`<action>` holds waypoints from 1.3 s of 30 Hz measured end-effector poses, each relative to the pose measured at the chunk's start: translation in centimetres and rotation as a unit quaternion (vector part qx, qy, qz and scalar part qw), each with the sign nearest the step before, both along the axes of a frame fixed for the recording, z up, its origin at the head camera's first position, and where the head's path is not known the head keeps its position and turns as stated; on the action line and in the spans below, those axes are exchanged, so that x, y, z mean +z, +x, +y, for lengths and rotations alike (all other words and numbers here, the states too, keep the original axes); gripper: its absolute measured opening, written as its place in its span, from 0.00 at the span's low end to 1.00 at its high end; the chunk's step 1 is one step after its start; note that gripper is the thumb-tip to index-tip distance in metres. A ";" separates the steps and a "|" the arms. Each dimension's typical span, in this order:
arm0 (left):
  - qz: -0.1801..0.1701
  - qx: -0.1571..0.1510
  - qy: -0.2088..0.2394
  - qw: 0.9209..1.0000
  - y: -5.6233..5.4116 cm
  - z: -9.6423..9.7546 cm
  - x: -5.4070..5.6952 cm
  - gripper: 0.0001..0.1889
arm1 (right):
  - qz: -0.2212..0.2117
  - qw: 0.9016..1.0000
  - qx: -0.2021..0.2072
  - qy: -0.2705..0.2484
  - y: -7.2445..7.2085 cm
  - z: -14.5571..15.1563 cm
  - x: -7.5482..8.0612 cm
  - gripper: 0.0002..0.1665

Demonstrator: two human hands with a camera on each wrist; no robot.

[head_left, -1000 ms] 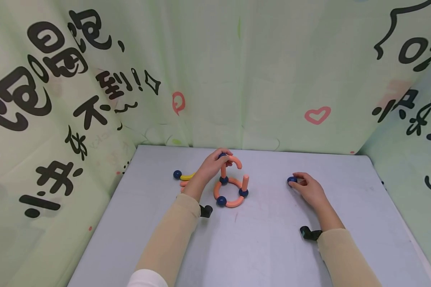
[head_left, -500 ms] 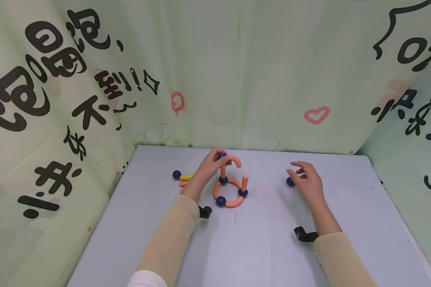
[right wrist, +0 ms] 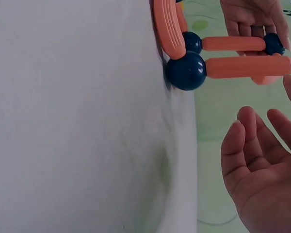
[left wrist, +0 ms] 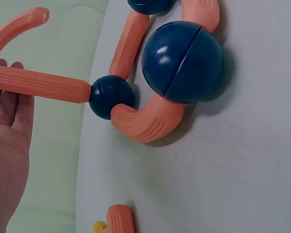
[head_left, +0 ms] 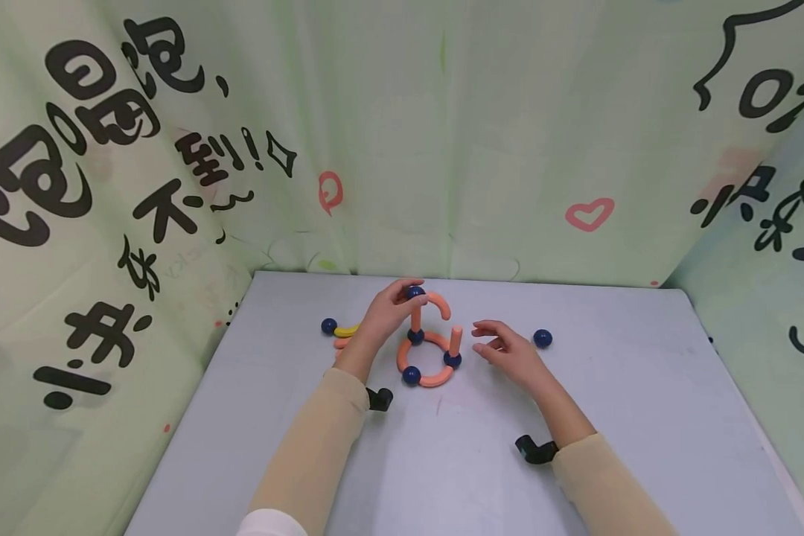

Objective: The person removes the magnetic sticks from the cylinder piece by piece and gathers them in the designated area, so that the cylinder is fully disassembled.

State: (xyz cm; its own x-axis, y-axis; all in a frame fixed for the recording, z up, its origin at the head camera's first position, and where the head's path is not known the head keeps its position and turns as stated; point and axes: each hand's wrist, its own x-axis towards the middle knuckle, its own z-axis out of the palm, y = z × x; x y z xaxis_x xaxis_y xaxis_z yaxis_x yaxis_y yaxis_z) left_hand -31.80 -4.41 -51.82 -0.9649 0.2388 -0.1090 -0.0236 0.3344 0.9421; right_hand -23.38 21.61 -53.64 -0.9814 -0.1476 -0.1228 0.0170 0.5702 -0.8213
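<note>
A ring of orange curved rods (head_left: 435,380) and blue balls lies on the table. Two straight orange rods rise from it, a rear one (head_left: 415,318) and a right one (head_left: 455,340). My left hand (head_left: 383,313) pinches the blue ball (head_left: 415,292) atop the rear rod, from which a curved orange rod (head_left: 440,304) juts out to the right. Just right of the ring, my right hand (head_left: 512,356) hovers with loosely bent, parted fingers and holds nothing. In the right wrist view its fingers (right wrist: 233,145) are apart from the bare-topped right rod (right wrist: 250,66).
A loose blue ball (head_left: 543,339) lies on the table (head_left: 469,461) behind and right of my right hand. Left of the ring, partly behind my left forearm, are another blue ball (head_left: 329,326), a yellow rod (head_left: 345,331) and orange rods (head_left: 342,343). A printed curtain (head_left: 509,149) encloses the table.
My right hand let go of the loose blue ball at the right, rose off it and moved left towards the ring. The left hand stays at the top ball.
</note>
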 end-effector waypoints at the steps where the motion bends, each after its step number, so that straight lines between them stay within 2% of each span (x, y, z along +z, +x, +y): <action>1: -0.001 0.002 0.005 1.000 0.0 0.0 0.0 0.26 | -0.006 1.000 0.005 -0.004 0.0 -0.3 -0.1 0.31; 6: 0.004 0.003 0.024 1.000 0.1 -0.1 0.0 0.29 | -0.029 0.999 0.027 -0.026 -0.2 -1.7 -0.3 0.31; 11: 0.006 0.001 0.035 0.999 0.2 -0.2 -0.2 0.24 | -0.043 0.998 0.037 -0.027 -0.4 -2.5 -0.7 0.30; 15: 0.001 0.002 0.037 0.999 0.2 -0.3 -0.1 0.25 | -0.045 0.998 0.038 -0.027 -0.5 -2.9 -1.2 0.30; 19: -0.002 0.007 0.028 1.000 0.2 -0.2 0.0 0.27 | -0.047 0.998 0.028 -0.032 -0.8 -3.1 -1.6 0.28; 24: -0.002 0.002 0.036 0.999 0.1 -0.3 -0.1 0.29 | -0.046 0.998 0.025 -0.033 -1.0 -3.2 -2.1 0.23; 30: 0.000 0.002 0.038 0.999 0.0 -0.3 -0.2 0.28 | -0.027 0.999 0.020 -0.023 -1.1 -3.3 -2.4 0.18; 39: -0.003 0.003 0.033 0.999 0.0 -0.4 -0.1 0.27 | -0.019 1.000 0.003 -0.010 -1.1 -3.4 -2.8 0.18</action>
State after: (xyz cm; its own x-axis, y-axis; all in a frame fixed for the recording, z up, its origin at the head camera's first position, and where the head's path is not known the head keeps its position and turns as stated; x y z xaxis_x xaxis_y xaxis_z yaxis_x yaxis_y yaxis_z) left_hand -31.75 -4.82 -51.94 -0.9656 0.2401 -0.0995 -0.0318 0.2706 0.9622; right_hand -24.44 18.19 -56.40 -0.9751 -0.1558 -0.1579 0.0459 0.5547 -0.8308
